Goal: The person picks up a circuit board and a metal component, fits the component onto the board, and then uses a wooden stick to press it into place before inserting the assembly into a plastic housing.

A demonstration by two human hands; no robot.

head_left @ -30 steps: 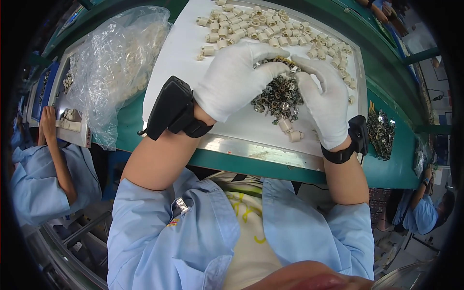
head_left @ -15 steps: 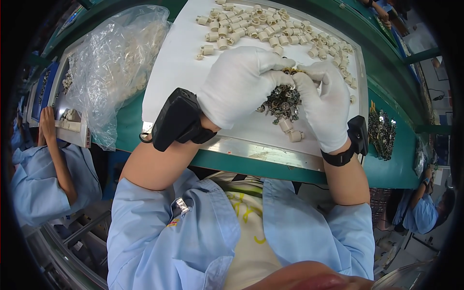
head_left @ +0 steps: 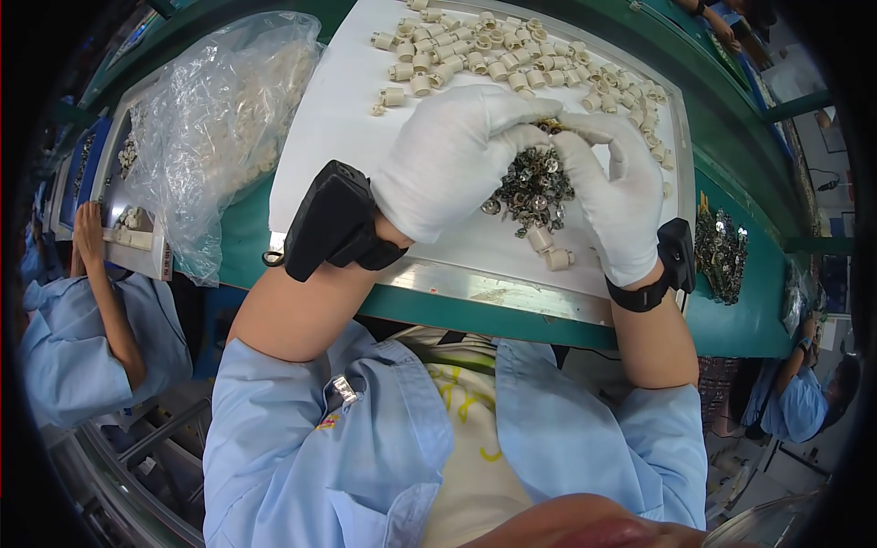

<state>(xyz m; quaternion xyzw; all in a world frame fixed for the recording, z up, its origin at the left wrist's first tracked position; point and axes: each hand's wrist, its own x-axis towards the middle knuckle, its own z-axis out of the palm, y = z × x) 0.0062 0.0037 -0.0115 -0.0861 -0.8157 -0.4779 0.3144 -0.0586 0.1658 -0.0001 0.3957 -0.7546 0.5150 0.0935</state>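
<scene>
The white-gloved left hand (head_left: 452, 164) and white-gloved right hand (head_left: 621, 196) meet with bent, nearly closed fingers at the far end of a dark, shiny heap of small metal parts (head_left: 534, 187) on a white board (head_left: 333, 119). Brass-coloured bits (head_left: 548, 126) show between the fingertips; whether they are gripped, I cannot tell.
</scene>
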